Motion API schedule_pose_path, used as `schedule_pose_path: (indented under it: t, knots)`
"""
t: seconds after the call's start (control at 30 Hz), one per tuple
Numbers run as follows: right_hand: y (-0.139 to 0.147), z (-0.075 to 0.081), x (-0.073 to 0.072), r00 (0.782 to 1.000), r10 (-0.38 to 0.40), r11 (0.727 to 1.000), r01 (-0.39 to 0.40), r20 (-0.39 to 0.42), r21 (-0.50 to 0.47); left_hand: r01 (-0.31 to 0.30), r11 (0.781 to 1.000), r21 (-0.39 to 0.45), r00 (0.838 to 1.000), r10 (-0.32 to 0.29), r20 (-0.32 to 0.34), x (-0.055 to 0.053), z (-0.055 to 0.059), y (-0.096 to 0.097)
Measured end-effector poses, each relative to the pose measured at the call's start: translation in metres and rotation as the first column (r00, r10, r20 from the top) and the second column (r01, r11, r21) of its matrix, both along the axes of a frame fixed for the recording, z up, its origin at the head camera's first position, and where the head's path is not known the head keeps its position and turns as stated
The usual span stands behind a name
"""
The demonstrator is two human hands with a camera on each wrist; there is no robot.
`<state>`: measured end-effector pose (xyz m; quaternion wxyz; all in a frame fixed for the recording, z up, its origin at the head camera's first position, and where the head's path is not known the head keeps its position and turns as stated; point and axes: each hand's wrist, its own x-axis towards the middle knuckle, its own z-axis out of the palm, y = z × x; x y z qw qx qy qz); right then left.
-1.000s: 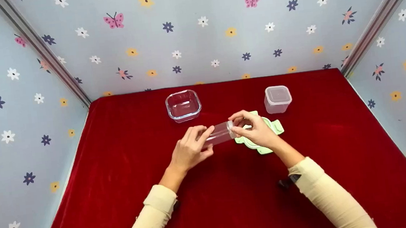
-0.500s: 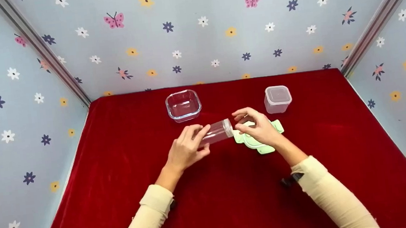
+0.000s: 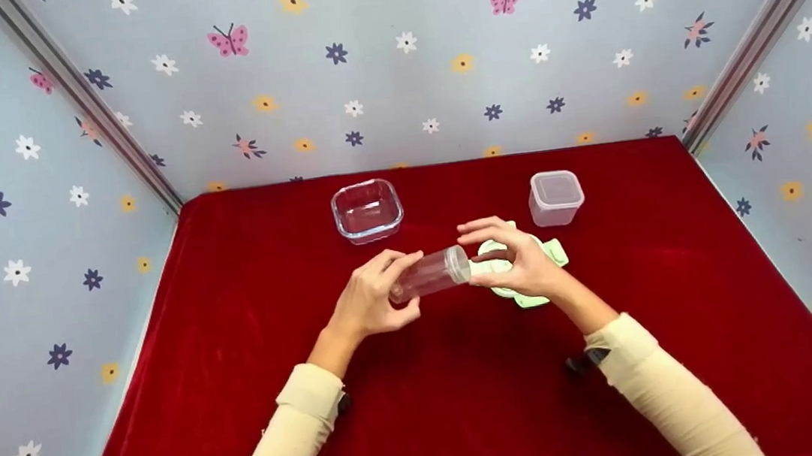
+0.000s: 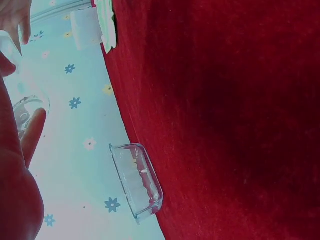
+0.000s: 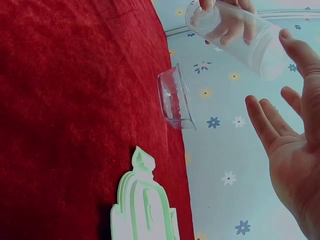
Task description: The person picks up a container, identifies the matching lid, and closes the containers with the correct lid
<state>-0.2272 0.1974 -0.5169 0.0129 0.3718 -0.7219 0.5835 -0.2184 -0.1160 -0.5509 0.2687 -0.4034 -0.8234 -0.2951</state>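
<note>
A clear cylindrical plastic jar [image 3: 428, 274] lies nearly sideways in the air, gripped around its base end by my left hand [image 3: 374, 297]. Its whitish see-through lid [image 3: 458, 264] faces right. My right hand [image 3: 523, 261] is beside that lid with fingers spread and thumb apart. In the right wrist view the thumb tip is close to the lid's edge; whether it touches is unclear. Under the right hand lies a light green clip-on lid [image 5: 147, 207], partly hidden in the head view. Little of the jar [image 4: 30, 107] shows in the left wrist view.
An uncovered square glass container [image 3: 368, 213] stands toward the back of the red cloth [image 3: 271, 310]. A small frosted plastic box [image 3: 555, 201] with its lid on is at the back right. Patterned walls [image 3: 397, 70] enclose the back and sides.
My right hand has come off the jar's lid and its fingers have spread wider. My left hand has shifted slightly left and tilted the jar, so the lid's end shows more.
</note>
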Motion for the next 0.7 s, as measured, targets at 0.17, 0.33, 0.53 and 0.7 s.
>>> schedule_pose_path:
  t: [0.17,0.33,0.53,0.7]
  knots:
    - [-0.0006,0.0019,0.0016,1.000,-0.007,1.000,0.007,-0.020,-0.004,0.050,0.997,0.051,0.997,-0.053,0.059,-0.0029,0.0009,-0.0021]
    - [-0.0016,0.0020,0.0010,0.999,-0.011,1.000,0.011,-0.042,-0.002,0.061,0.997,0.046,0.990,-0.066,0.126,-0.0040,0.0005,-0.0031]
    - [-0.0040,0.0010,-0.0003,0.997,0.008,1.000,-0.008,-0.075,0.001,0.063,0.998,0.014,0.984,-0.065,0.164,-0.0038,0.0014,-0.0014]
    - [-0.0041,0.0005,-0.0017,0.996,0.039,0.999,-0.038,-0.079,0.009,0.050,0.999,-0.020,0.986,-0.046,0.163,-0.0029,0.0019,0.0005]
